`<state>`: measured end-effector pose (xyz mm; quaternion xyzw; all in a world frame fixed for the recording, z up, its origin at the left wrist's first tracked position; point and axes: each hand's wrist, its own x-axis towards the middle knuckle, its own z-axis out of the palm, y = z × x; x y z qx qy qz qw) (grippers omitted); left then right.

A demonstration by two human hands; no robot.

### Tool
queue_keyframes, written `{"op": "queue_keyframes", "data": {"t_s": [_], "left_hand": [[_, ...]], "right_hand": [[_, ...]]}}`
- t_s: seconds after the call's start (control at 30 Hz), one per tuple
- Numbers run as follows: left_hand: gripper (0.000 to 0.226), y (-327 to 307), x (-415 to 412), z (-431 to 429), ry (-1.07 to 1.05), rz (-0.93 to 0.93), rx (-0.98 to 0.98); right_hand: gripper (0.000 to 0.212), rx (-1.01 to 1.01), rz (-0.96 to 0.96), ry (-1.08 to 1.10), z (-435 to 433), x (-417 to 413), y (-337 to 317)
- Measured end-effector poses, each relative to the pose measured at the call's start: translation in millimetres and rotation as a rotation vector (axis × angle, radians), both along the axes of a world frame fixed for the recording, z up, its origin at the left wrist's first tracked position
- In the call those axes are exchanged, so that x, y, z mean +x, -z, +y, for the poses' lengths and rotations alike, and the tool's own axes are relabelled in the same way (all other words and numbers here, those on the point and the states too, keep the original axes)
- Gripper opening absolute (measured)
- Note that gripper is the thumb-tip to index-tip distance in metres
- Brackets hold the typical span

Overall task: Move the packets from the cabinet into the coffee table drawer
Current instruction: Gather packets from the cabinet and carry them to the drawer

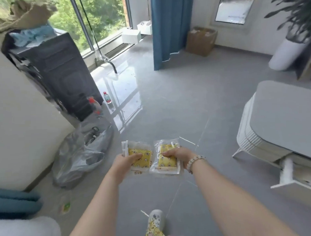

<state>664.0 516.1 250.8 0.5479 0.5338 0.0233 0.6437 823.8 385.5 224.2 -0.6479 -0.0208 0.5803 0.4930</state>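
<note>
A yellow packet (138, 156) pinched in the left hand (125, 162), another packet (167, 158) pinched in the right hand (178, 156), open drawer (294, 181) far right.

- Left hand (125, 161) grips one yellow packet (140, 153), right hand (177, 155) grips another packet (167, 157), side by side above the floor (168, 108).
- Coffee table (283, 117) at right, its drawer (298, 181) open.

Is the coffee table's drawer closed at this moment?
No, the drawer is pulled out from under the coffee table, so its inside shows.
</note>
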Motion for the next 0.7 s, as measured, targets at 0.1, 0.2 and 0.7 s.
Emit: {"op": "queue_keyframes", "data": {"t_s": [0.1,0.2,0.7], "left_hand": [[0.04,4,43,5,0.132,0.016,-0.002],[0.02,2,83,2,0.251,0.011,-0.004],[0.024,19,225,-81,0.833,-0.014,-0.049]], "right_hand": [[0.007,0.007,0.009,0.166,-17,22,0],[0.005,0.005,-0.02,0.3,-31,42,4],[0.017,-0.111,-0.053,0.971,-149,61,9]]}}
